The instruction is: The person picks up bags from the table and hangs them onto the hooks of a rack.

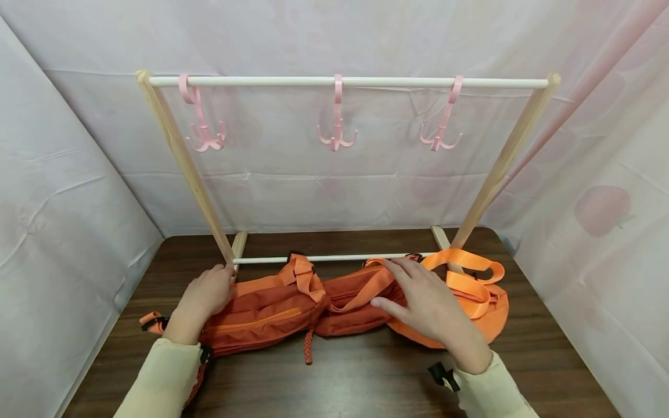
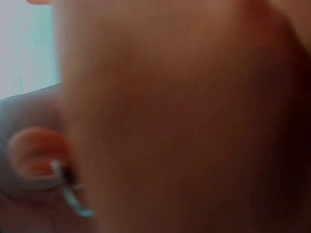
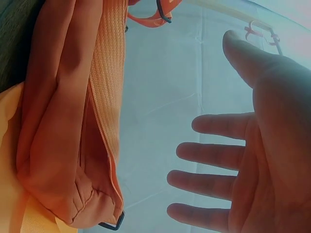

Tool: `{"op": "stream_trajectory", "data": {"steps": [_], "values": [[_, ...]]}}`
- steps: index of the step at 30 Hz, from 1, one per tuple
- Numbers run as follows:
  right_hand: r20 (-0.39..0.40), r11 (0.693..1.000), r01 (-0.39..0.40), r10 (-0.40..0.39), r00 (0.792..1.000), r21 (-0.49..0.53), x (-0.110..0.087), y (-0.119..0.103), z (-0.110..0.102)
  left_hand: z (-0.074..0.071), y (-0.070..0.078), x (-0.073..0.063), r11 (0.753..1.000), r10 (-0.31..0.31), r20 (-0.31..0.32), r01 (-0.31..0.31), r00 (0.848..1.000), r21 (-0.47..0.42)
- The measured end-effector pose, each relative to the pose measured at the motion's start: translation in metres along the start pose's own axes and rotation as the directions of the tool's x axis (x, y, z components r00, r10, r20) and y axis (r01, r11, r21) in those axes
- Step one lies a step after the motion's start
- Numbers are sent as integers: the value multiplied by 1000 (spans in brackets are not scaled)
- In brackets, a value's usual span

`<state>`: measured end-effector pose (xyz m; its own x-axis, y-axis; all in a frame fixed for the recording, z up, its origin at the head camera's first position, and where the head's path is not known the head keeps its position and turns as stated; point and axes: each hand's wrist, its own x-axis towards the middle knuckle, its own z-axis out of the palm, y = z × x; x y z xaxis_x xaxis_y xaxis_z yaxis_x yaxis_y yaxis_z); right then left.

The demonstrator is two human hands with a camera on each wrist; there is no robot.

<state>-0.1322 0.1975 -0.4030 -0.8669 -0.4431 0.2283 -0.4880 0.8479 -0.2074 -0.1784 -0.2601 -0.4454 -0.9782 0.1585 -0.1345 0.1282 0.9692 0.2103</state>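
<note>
Orange-red waist packs lie in a row on the table. My left hand (image 1: pixel 206 296) is at the outer end of the left waist pack (image 1: pixel 256 319), its fingertips hidden; whether it grips the fabric cannot be told. A blurred hand surface (image 2: pixel 180 116) fills most of the left wrist view. Over the middle waist pack (image 1: pixel 350 305) and the brighter orange waist pack (image 1: pixel 493 322) hovers my right hand (image 1: pixel 428 299). In the right wrist view its fingers (image 3: pixel 211 158) are straight and spread, apart from the pack beside them (image 3: pixel 63 121).
Behind the packs stands a wooden rack with a white top rod (image 1: pixel 397 82) and a lower rod (image 1: pixel 261 260). Pink hooks hang from the top rod: a left hook (image 1: pixel 201 125), a middle hook (image 1: pixel 337 116) and a right hook (image 1: pixel 444 119). A black buckle (image 1: pixel 443 376) lies near my right sleeve.
</note>
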Motion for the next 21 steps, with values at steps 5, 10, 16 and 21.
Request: {"op": "stream_trajectory", "data": {"steps": [5,10,16,21], "values": [[8,1000,4,-4,1000,-8,2,-3,2,2,-2,5,1000,-17,34,17,999,-5],[23,1000,6,-6,1000,6,6,-7,4,4,-3,7,1000,-13,42,13,999,-2],[32,1000,18,-18,999,11,9,-10,9,6,-3,9,1000,6,61,-7,998,26],[38,1000,18,-19,999,20,10,-13,13,5,-3,9,998,8,81,-13,997,63]]}}
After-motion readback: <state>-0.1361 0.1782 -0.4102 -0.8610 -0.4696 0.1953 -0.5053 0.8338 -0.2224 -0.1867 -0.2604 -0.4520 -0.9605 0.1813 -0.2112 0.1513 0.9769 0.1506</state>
